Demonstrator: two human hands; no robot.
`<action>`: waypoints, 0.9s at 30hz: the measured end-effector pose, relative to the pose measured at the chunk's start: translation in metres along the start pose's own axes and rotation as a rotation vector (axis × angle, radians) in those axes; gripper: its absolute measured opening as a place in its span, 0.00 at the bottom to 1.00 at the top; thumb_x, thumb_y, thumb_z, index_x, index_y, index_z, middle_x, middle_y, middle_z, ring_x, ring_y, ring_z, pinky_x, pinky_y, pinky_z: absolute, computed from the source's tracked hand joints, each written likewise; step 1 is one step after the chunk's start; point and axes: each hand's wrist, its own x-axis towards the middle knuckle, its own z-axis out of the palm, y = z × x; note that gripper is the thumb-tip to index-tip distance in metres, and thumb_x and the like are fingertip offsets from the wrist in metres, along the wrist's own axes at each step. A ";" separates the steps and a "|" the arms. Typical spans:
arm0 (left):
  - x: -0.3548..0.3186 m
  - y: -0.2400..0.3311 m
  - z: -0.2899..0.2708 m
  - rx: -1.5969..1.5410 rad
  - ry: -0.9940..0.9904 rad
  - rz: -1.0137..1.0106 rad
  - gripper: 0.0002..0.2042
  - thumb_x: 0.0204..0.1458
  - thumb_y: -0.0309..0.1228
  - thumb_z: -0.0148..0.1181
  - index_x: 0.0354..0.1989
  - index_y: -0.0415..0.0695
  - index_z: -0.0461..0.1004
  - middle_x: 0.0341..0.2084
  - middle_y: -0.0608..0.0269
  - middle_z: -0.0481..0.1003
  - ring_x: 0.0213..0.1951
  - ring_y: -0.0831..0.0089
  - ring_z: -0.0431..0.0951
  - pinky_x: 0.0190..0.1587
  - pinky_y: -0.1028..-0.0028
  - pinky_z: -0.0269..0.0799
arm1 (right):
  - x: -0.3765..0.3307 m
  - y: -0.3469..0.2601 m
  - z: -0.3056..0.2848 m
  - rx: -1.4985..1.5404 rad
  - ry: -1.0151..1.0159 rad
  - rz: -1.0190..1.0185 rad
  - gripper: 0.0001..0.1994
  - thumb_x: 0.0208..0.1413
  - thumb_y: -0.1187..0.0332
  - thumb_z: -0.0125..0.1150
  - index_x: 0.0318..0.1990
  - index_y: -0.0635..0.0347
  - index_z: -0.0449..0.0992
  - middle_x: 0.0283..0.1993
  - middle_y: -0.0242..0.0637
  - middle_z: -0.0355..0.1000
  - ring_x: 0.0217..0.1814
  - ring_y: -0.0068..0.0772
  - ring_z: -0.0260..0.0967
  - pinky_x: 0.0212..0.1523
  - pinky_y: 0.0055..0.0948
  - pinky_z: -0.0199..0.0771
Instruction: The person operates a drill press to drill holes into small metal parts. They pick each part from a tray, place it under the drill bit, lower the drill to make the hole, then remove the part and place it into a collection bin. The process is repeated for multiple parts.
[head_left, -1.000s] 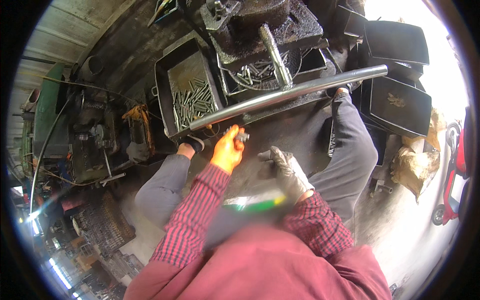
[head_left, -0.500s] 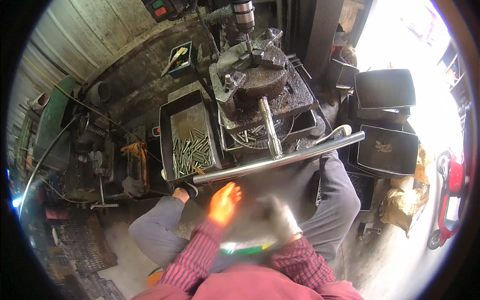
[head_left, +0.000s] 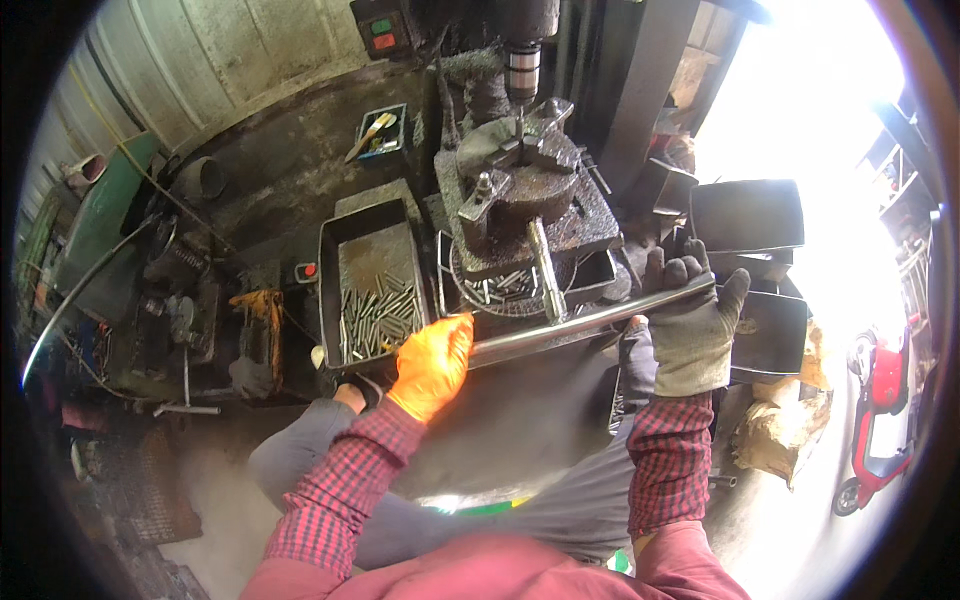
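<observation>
My left hand (head_left: 433, 368), in an orange glove, is closed around the left end of a long shiny metal bar (head_left: 590, 318). My right hand (head_left: 692, 325), in a grey work glove, grips the bar's other end, some fingers bent over it and the thumb to the right. The bar slants upward to the right across the front of a drill press. Just behind it, a handle (head_left: 541, 262) slopes down from the round chuck fixture (head_left: 517, 180) on the machine's table, its lower end close to the bar. Above the fixture hangs the drill chuck (head_left: 523, 75).
Left of the machine stands a metal tray (head_left: 328, 285) holding many short metal pins (head_left: 380, 315). More pins lie in a container (head_left: 590, 272) under the fixture. A small box with a brush (head_left: 372, 135) sits behind. Dark bins (head_left: 748, 215) stand right; a red scooter (head_left: 880, 400) is beyond.
Both hands have moved up and apart from over my lap and have taken hold of the bar, left hand at one end, right hand at the other. The view has shifted slightly.
</observation>
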 end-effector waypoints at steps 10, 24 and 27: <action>-0.013 -0.030 0.038 0.137 -0.102 -0.158 0.25 0.76 0.48 0.45 0.46 0.42 0.86 0.26 0.52 0.85 0.32 0.48 0.86 0.37 0.57 0.80 | 0.025 0.007 0.025 -0.157 0.051 -0.025 0.26 0.72 0.46 0.59 0.24 0.53 0.73 0.13 0.19 0.53 0.10 0.18 0.45 0.18 0.30 0.69; 0.227 0.000 -0.059 -0.359 0.083 0.055 0.20 0.62 0.39 0.73 0.53 0.35 0.81 0.40 0.57 0.84 0.44 0.71 0.83 0.49 0.70 0.78 | 0.000 0.046 0.083 -0.720 0.080 -0.232 0.36 0.71 0.35 0.53 0.43 0.68 0.79 0.22 0.37 0.70 0.20 0.36 0.74 0.29 0.44 0.86; 0.284 0.017 -0.030 -0.222 -0.207 -0.028 0.21 0.59 0.40 0.77 0.53 0.37 0.82 0.41 0.62 0.84 0.43 0.74 0.81 0.50 0.72 0.76 | -0.008 0.053 0.081 -0.750 0.029 -0.296 0.39 0.72 0.33 0.49 0.53 0.71 0.77 0.25 0.36 0.71 0.28 0.35 0.77 0.41 0.50 0.88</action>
